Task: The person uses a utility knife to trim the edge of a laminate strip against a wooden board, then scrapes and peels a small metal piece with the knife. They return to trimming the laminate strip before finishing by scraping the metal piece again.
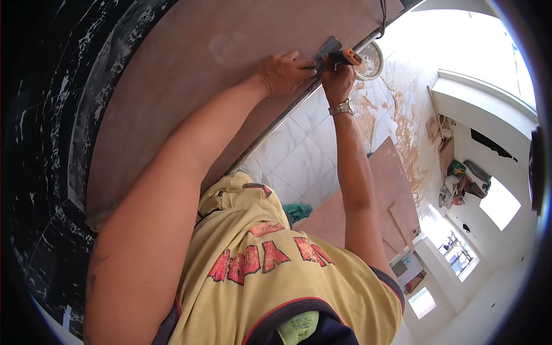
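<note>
A large brown board (190, 86) lies in front of me, its metal-lined edge running diagonally. My left hand (284, 72) rests on the board near that edge and pinches a flat grey metal piece (326, 50). Right beside it, my right hand (338, 77), with a metal watch (342, 107) on the wrist, grips a small orange-handled tool (347, 56) whose tip meets the grey piece at the board's edge. The tool's tip is too small to make out.
Black marbled stone (40, 144) borders the board on the left. Below lie white floor tiles (299, 155) smeared with brown dust, spare brown sheets (385, 190), a round dish (371, 60) and clutter (460, 184) by the wall. A black cable (383, 17) hangs over the board.
</note>
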The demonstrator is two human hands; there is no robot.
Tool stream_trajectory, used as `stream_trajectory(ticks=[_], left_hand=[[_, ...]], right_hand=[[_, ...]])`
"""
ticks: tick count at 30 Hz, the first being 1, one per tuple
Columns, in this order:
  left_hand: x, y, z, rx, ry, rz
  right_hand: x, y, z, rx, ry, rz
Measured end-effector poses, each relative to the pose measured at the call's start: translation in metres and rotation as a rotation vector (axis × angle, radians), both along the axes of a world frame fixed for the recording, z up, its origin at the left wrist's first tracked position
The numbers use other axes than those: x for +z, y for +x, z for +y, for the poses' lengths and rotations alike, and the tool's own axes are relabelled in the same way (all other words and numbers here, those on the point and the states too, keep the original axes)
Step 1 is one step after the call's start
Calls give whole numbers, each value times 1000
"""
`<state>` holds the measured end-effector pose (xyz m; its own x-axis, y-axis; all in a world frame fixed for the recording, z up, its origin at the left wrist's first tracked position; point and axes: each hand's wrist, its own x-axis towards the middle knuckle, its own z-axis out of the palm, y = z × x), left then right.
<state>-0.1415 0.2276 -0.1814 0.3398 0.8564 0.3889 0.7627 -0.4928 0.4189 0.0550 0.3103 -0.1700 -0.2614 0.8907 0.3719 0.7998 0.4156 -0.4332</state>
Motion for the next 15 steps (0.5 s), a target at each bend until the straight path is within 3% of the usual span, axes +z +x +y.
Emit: stream_trajectory(ticks=[5, 7, 9, 12, 15], left_hand=[[-3, 1, 1, -12, 12, 17], [-4, 1, 3, -4, 52, 21], [-2, 0, 2, 18, 93, 30], [3, 2, -2, 13, -37, 18], [2, 2, 0, 6, -6, 10]], right_hand=[[13, -13, 36, -90, -25, 58], [-1, -8, 9, -2, 124, 33], [2, -3, -16, 27, -71, 7], [0, -6, 9, 16, 43, 36], [4, -17, 35, -101, 16, 95]])
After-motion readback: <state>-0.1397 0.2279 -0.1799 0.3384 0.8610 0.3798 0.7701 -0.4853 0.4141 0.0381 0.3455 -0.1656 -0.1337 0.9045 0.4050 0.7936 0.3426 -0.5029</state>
